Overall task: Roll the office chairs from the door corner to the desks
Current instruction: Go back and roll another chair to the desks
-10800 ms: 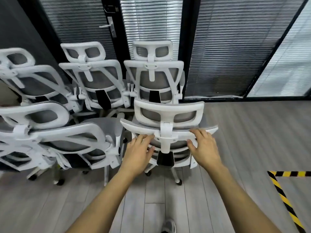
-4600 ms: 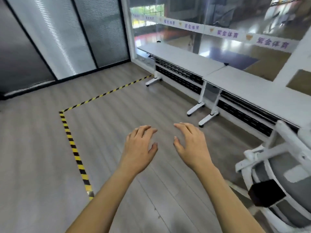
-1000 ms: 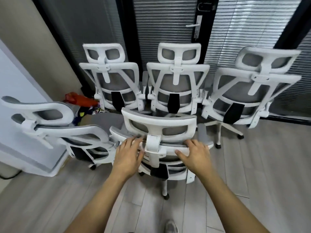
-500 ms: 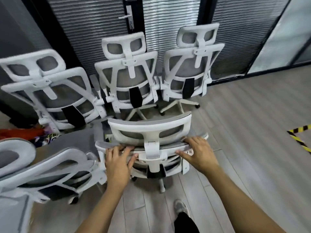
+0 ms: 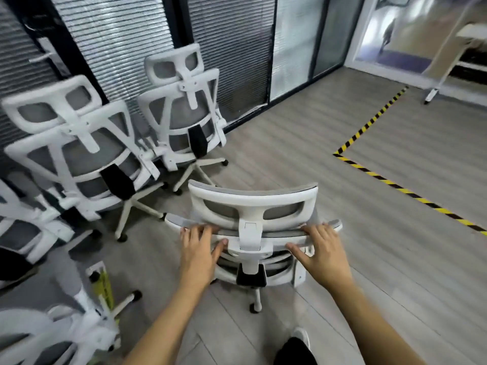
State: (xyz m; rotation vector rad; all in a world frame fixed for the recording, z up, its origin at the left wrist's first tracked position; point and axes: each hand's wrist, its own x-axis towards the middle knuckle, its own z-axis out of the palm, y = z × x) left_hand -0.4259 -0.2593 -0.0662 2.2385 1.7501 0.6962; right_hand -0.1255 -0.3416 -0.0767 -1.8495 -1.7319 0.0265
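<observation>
A white-framed office chair with grey mesh stands right in front of me, its back toward me. My left hand grips the top edge of its backrest to the left of the headrest post. My right hand grips the same edge on the right. Further white chairs stay by the door corner: one at the left, one against the blinds, and parts of others at the lower left. A white desk shows at the far upper right.
Black-and-yellow tape marks a corner on the grey wood floor to the right. Glass walls with blinds run behind the chairs. My shoe is just behind the held chair's base.
The held chair has swung right and away from the group. The view has turned right, so the taped floor and a desk now show. Both hands keep their hold on the backrest.
</observation>
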